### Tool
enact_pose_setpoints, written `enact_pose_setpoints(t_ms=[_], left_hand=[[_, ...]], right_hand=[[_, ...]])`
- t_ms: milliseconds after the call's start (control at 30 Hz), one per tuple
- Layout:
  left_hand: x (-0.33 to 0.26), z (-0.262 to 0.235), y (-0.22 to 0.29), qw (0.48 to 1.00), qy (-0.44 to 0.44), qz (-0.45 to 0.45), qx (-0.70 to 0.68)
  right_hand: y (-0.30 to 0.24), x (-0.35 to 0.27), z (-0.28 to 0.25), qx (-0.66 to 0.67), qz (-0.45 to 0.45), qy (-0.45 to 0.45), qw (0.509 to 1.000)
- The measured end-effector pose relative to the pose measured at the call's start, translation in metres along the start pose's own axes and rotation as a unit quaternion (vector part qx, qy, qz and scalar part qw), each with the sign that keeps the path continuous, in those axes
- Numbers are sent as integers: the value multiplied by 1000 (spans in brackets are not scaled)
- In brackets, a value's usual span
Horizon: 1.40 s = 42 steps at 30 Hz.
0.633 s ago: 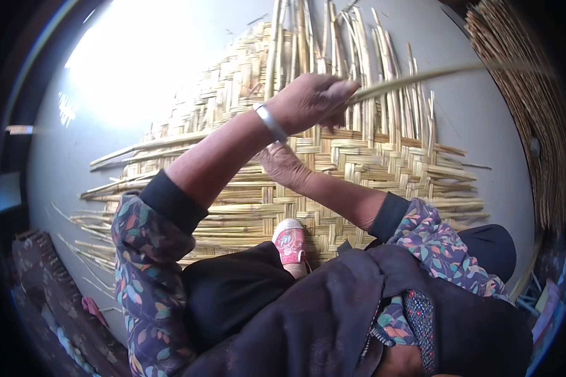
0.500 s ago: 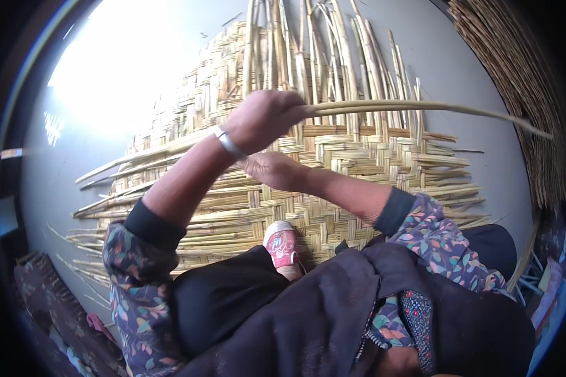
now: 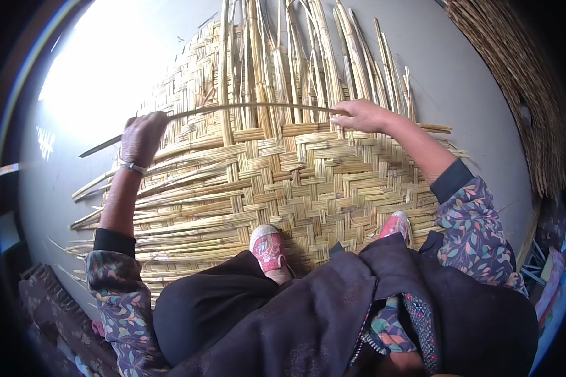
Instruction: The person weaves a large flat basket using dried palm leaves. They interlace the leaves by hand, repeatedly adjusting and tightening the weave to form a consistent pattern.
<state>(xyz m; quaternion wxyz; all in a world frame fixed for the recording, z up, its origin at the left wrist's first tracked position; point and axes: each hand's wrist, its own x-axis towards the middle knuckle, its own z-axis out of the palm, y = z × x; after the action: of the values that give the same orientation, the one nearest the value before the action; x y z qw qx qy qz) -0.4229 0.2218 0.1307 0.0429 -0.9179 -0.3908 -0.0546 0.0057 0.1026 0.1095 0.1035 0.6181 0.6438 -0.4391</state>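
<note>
A half-woven mat point(image 3: 283, 182) of pale reed strips lies on the grey floor, with loose upright strips point(image 3: 277, 56) fanning out at its far edge. My left hand point(image 3: 143, 137) grips a long thin reed strip point(image 3: 245, 107) near its left end. My right hand point(image 3: 361, 115) holds the same strip at its right end, just above the woven edge. The strip stretches horizontally across the upright strips. My two feet in pink patterned shoes point(image 3: 269, 246) rest on the mat's near edge.
A rolled or stacked bundle of woven reed point(image 3: 522, 94) curves along the right side. A bright sunlit patch point(image 3: 100, 69) covers the floor at upper left. Dark patterned cloth point(image 3: 50, 314) lies at lower left, and coloured items point(image 3: 550, 270) sit at the right edge.
My left hand has swung from the mat's middle to the far left, drawing the strip across. My right hand has moved up and right to hold the strip's other end.
</note>
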Motion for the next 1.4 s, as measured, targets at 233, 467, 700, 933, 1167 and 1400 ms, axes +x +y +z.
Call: enact_pose_setpoints(t_ms=[233,467,700,933,1167,1400], left_hand=[[4,39,-53,936,160,-243,198],[56,116,62,761,-120,-417,-482],[67,134,63,671,-245,-403,-572],[56,136,65,707,-211,-362,-570],[50,137,65,668,-133,-414,-604],[63,114,74,386,-33,-376,-842]], right_hand=[[19,19,18,44,-36,148,987],[-62,58,30,315,-35,188,930],[-107,113,32,497,-12,211,842],[-86,154,48,430,23,249,867],[-87,155,61,463,63,234,853],[-76,167,81,520,95,268,806]])
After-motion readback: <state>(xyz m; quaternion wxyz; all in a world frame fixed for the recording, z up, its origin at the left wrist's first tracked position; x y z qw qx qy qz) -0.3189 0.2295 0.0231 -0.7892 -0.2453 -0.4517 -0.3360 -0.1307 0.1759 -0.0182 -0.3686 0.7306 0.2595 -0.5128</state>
